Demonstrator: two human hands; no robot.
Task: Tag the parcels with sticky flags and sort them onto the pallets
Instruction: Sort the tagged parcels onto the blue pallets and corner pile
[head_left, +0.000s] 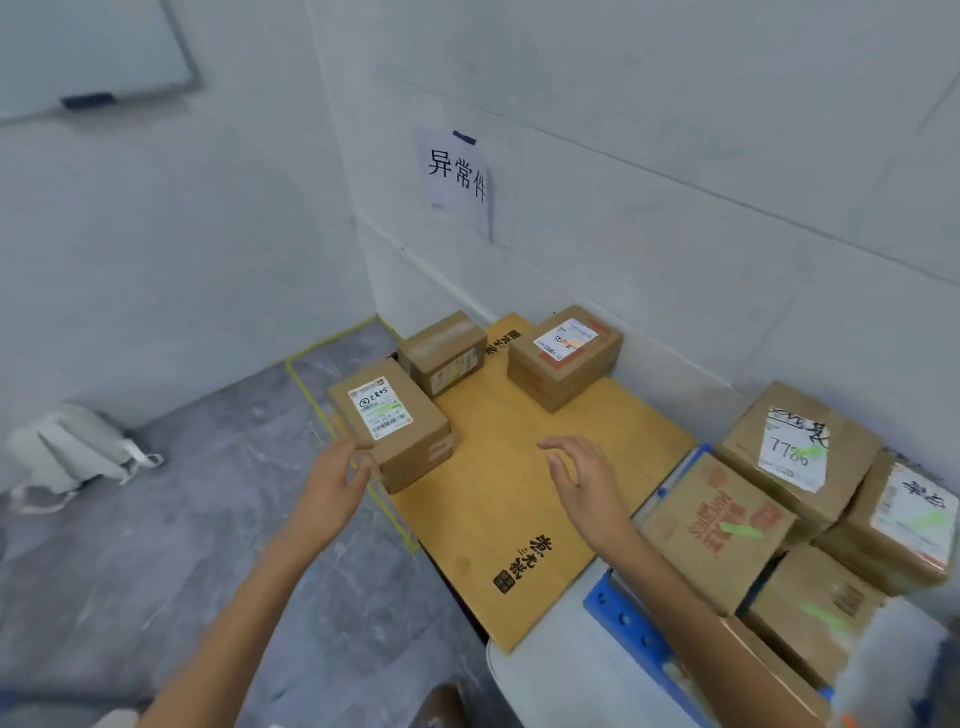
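Backpack (67, 452): on the floor far left, against the wall, well apart from the work.
Floor tape (311, 395): a yellow line running just beside the left edge of the wooden board (498, 493).
Left hand (337, 478): fingers loosely curved at the near corner of the front parcel (395, 421), touching it without closing round it.
Front parcel: flat on the board's left edge, label up with a pale green mark, possibly overhanging the tape.
Rear parcels: a plain parcel (441, 348) and a labelled parcel (563, 358), both by the wall.
Right hand (576, 473): spread and empty, held over bare board.
Blue pallet (623, 618): right of the board, carrying a stack of parcels (800, 452), several with green flags (743, 530).
Step, as judged: the sorting stage, with the front parcel being settled in place.
Next move: probably nudge the parcel inward, then fetch another.
Room: the board's centre and near end are open; the wall closes the back.
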